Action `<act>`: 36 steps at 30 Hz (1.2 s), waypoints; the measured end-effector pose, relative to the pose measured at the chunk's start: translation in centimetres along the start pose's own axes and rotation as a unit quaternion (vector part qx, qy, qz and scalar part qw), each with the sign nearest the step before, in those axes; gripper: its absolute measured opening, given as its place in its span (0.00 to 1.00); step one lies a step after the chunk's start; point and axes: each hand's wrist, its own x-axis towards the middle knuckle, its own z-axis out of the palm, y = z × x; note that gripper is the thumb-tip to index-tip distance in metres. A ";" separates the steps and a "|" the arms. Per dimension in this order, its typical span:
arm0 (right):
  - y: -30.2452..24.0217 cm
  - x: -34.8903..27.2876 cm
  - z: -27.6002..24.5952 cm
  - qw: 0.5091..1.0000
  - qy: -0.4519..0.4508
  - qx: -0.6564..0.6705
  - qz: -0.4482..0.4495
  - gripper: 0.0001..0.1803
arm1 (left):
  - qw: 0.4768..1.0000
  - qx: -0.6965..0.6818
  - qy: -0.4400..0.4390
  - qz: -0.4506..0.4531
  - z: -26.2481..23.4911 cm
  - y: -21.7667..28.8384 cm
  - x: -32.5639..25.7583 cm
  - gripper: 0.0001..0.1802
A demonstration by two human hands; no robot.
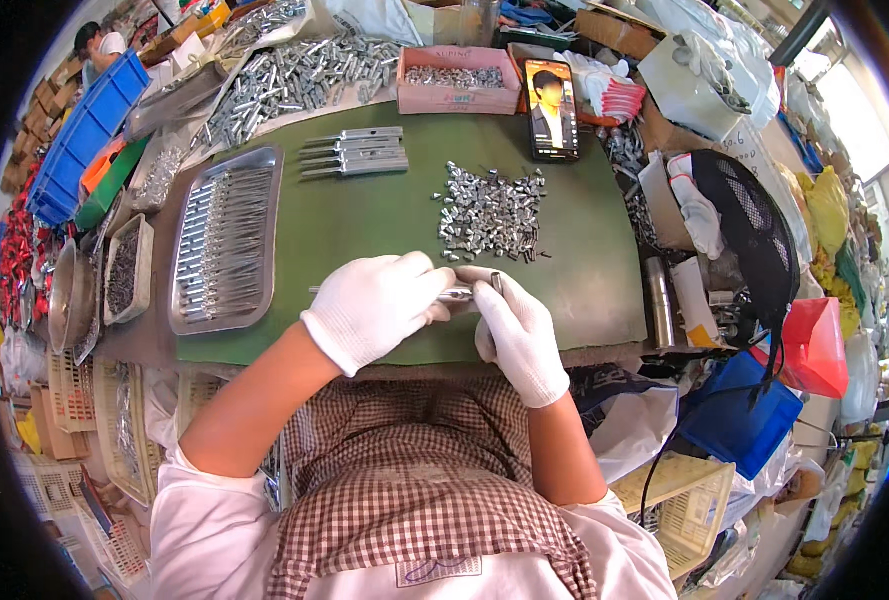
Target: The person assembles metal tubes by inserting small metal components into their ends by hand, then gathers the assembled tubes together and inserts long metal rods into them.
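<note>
My left hand [373,308], in a white knit glove, is closed round a slim metal rod [455,294]. The rod's thin end sticks out left of the glove and its thicker, shiny end points to the right hand. Beside it my right hand [521,335], also gloved, pinches a small metal cylinder [497,281] close to the rod's end. Whether the two parts touch, I cannot tell. Beyond the hands lies a loose pile of small metal fittings [490,212] on the green mat [365,225].
At left, a metal tray [276,215] holds a row of slim rods. Several larger metal pieces [355,152] lie at the mat's far side. Behind are a pink box [460,98] of small parts, a standing phone [553,112] and heaped metal parts [300,80]. A steel cylinder [659,302] stands right.
</note>
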 end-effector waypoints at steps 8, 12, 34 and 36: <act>0.4 0.2 -0.7 0.985 0.048 -0.140 -0.086 0.09 | 0.997 -0.055 0.030 -0.054 -0.1 0.3 -1.2 0.18; 0.3 0.1 -0.9 0.986 0.040 -0.127 -0.097 0.08 | 0.993 -0.084 0.048 -0.062 0.2 0.3 -1.4 0.18; -1.5 7.0 -3.8 0.710 0.144 -0.618 -0.305 0.07 | 0.994 0.015 -0.019 -0.104 1.9 3.2 -2.5 0.11; -1.6 7.3 -3.9 0.695 0.121 -0.643 -0.299 0.06 | 0.994 0.016 -0.019 -0.102 1.9 3.2 -2.5 0.11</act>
